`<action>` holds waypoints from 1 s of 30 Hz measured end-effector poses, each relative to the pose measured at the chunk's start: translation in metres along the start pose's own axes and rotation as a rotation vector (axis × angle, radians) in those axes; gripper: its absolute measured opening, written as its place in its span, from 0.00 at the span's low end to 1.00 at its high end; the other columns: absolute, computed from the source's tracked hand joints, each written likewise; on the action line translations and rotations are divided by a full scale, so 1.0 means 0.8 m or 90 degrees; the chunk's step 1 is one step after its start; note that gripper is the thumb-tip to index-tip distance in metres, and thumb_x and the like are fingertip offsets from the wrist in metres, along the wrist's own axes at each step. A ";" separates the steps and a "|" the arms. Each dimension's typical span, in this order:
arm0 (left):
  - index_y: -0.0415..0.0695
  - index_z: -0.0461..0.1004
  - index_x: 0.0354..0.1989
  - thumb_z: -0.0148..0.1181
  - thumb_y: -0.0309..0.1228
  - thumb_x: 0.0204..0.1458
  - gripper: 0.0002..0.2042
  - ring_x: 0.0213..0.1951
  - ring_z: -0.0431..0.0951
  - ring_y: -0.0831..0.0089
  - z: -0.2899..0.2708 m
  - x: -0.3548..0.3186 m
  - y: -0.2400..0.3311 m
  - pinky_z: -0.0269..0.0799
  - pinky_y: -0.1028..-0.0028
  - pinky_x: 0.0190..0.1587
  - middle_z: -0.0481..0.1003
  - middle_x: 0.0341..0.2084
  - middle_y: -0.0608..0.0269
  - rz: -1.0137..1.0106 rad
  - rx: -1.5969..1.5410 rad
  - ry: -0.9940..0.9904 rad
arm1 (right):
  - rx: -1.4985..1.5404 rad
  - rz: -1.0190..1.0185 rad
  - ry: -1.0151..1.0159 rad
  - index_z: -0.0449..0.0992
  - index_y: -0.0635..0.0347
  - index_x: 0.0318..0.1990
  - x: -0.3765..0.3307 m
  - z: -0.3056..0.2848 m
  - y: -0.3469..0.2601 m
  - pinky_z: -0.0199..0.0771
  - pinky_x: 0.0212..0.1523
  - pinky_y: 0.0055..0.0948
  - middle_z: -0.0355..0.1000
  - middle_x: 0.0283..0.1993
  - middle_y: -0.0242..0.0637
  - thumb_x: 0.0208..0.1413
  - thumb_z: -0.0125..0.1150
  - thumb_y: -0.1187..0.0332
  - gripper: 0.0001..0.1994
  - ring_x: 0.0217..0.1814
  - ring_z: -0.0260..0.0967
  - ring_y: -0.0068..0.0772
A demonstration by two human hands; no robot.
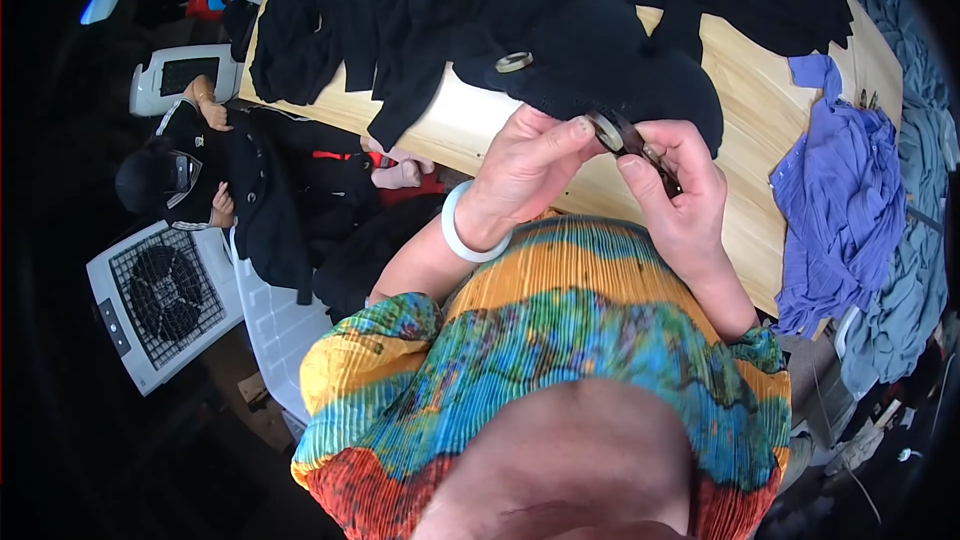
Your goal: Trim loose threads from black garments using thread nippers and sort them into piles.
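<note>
Both hands meet in front of my chest, above the near edge of the table. My left hand [530, 160], with a pale bangle [462, 225] on its wrist, pinches one end of a small dark object with a pale rounded face [606, 130]. The other end is between the thumb and fingers of my right hand [685, 185]. Its exact kind is unclear, and fingers cover part of it. Just beyond the hands lies a black garment [600, 50]. A small pale ring, like a tape roll [514, 62], rests on that cloth.
More black garments cover the far part of the wooden table [740, 90]. A crumpled purple garment [835, 200] hangs over its right side, beside grey-blue cloth [900, 290]. At left, a person in black [185, 175] sits between a white fan unit [165, 305] and another white appliance [180, 80].
</note>
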State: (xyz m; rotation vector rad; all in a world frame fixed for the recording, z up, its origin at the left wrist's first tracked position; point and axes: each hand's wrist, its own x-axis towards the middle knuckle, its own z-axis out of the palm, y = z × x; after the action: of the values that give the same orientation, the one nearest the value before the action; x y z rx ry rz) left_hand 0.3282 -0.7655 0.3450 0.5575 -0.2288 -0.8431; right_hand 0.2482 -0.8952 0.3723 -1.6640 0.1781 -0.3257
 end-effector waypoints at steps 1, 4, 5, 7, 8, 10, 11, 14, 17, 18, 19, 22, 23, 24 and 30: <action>0.42 0.69 0.41 0.50 0.26 0.49 0.10 0.40 0.70 0.73 0.001 0.000 0.000 0.62 0.69 0.46 0.72 0.36 0.62 -0.001 0.000 0.000 | 0.000 0.000 0.001 0.67 0.65 0.33 0.000 0.000 0.001 0.54 0.20 0.12 0.62 0.19 0.26 0.45 0.58 0.74 0.08 0.20 0.54 0.10; 0.44 0.67 0.44 0.50 0.27 0.50 0.12 0.42 0.69 0.73 0.002 0.000 0.001 0.62 0.68 0.47 0.71 0.37 0.64 -0.014 0.007 0.009 | -0.015 -0.013 -0.004 0.67 0.65 0.33 -0.001 -0.003 0.002 0.54 0.20 0.11 0.62 0.20 0.25 0.46 0.58 0.75 0.08 0.20 0.54 0.10; 0.44 0.66 0.45 0.49 0.27 0.50 0.13 0.43 0.69 0.73 0.000 0.001 0.003 0.61 0.68 0.48 0.70 0.38 0.64 -0.039 -0.020 -0.003 | 0.033 0.003 0.015 0.67 0.65 0.33 0.000 -0.004 0.001 0.53 0.20 0.11 0.62 0.20 0.24 0.46 0.57 0.75 0.07 0.20 0.54 0.09; 0.45 0.62 0.49 0.48 0.29 0.51 0.15 0.47 0.66 0.71 0.001 0.003 0.006 0.59 0.66 0.51 0.68 0.43 0.63 -0.072 -0.055 -0.010 | 0.114 0.030 0.063 0.67 0.64 0.34 0.006 -0.006 -0.005 0.51 0.21 0.09 0.62 0.21 0.22 0.49 0.54 0.76 0.05 0.21 0.53 0.08; 0.45 0.62 0.49 0.48 0.29 0.51 0.15 0.47 0.66 0.71 0.000 0.002 0.006 0.59 0.66 0.51 0.68 0.43 0.63 -0.071 -0.055 -0.009 | 0.125 0.038 0.073 0.67 0.64 0.34 0.010 -0.009 -0.006 0.51 0.22 0.09 0.62 0.21 0.22 0.49 0.54 0.76 0.05 0.21 0.53 0.08; 0.44 0.61 0.50 0.47 0.31 0.51 0.17 0.50 0.64 0.69 -0.004 0.001 0.007 0.58 0.65 0.52 0.66 0.46 0.61 -0.102 -0.130 -0.034 | 0.132 0.060 0.084 0.67 0.64 0.34 0.014 -0.016 -0.004 0.51 0.22 0.09 0.61 0.22 0.21 0.50 0.53 0.75 0.05 0.21 0.52 0.08; 0.44 0.61 0.50 0.47 0.31 0.51 0.17 0.50 0.64 0.69 -0.006 0.001 0.007 0.58 0.65 0.52 0.66 0.46 0.61 -0.099 -0.129 -0.033 | 0.121 0.055 0.083 0.66 0.64 0.34 0.016 -0.018 -0.002 0.51 0.22 0.09 0.62 0.22 0.22 0.50 0.53 0.75 0.05 0.22 0.52 0.08; 0.42 0.59 0.51 0.47 0.31 0.52 0.18 0.51 0.63 0.68 -0.009 -0.002 0.006 0.58 0.64 0.52 0.65 0.48 0.60 -0.104 -0.133 -0.081 | 0.107 0.039 0.071 0.66 0.64 0.35 0.018 -0.023 0.003 0.54 0.26 0.09 0.63 0.26 0.24 0.50 0.53 0.75 0.06 0.25 0.55 0.08; 0.41 0.61 0.50 0.47 0.31 0.52 0.17 0.50 0.65 0.68 -0.008 0.000 0.007 0.60 0.63 0.51 0.66 0.46 0.60 -0.124 -0.151 -0.073 | 0.128 0.023 0.071 0.65 0.66 0.38 0.021 -0.022 -0.001 0.59 0.31 0.11 0.65 0.30 0.28 0.48 0.54 0.75 0.10 0.29 0.59 0.13; 0.41 0.63 0.48 0.47 0.30 0.52 0.15 0.48 0.66 0.68 -0.008 0.001 0.009 0.61 0.63 0.50 0.67 0.44 0.61 -0.135 -0.155 -0.075 | 0.124 0.001 0.053 0.64 0.66 0.41 0.023 -0.020 -0.006 0.60 0.34 0.13 0.65 0.32 0.30 0.47 0.55 0.76 0.12 0.32 0.61 0.16; 0.42 0.65 0.46 0.47 0.30 0.52 0.13 0.46 0.68 0.69 -0.008 0.001 0.010 0.62 0.64 0.49 0.69 0.42 0.61 -0.145 -0.160 -0.077 | 0.119 -0.022 0.036 0.64 0.67 0.43 0.025 -0.019 -0.011 0.61 0.37 0.14 0.66 0.33 0.32 0.45 0.56 0.77 0.15 0.34 0.63 0.18; 0.43 0.68 0.40 0.47 0.28 0.51 0.09 0.41 0.70 0.72 -0.006 -0.001 0.009 0.64 0.66 0.47 0.71 0.37 0.63 -0.179 -0.123 0.032 | 0.024 0.001 -0.082 0.69 0.64 0.40 0.032 -0.022 -0.017 0.65 0.34 0.17 0.67 0.34 0.35 0.40 0.57 0.82 0.16 0.33 0.65 0.21; 0.45 0.69 0.38 0.47 0.26 0.51 0.07 0.39 0.71 0.74 -0.003 0.000 0.009 0.65 0.69 0.45 0.72 0.34 0.65 -0.182 -0.115 0.056 | -0.030 -0.122 -0.098 0.71 0.63 0.35 0.038 -0.022 -0.007 0.64 0.30 0.16 0.67 0.32 0.34 0.40 0.57 0.81 0.11 0.30 0.64 0.19; 0.45 0.69 0.38 0.47 0.26 0.51 0.07 0.39 0.71 0.74 -0.003 -0.001 0.010 0.65 0.69 0.45 0.72 0.34 0.65 -0.180 -0.114 0.057 | -0.062 -0.124 -0.064 0.71 0.62 0.34 0.039 -0.023 -0.006 0.62 0.28 0.15 0.67 0.30 0.33 0.40 0.57 0.80 0.10 0.29 0.63 0.18; 0.46 0.66 0.42 0.43 0.27 0.53 0.09 0.41 0.71 0.71 0.007 -0.001 0.030 0.64 0.67 0.46 0.71 0.36 0.65 -0.142 -0.129 0.059 | 0.067 0.013 0.131 0.69 0.65 0.38 0.061 -0.063 0.016 0.61 0.34 0.12 0.67 0.30 0.28 0.50 0.52 0.75 0.07 0.32 0.62 0.14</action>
State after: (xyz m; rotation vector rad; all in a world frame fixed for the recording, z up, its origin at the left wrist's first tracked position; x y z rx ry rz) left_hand 0.3409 -0.7546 0.3626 0.4354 0.0059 -1.0411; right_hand 0.2796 -0.9591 0.3693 -1.5228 0.3261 -0.4830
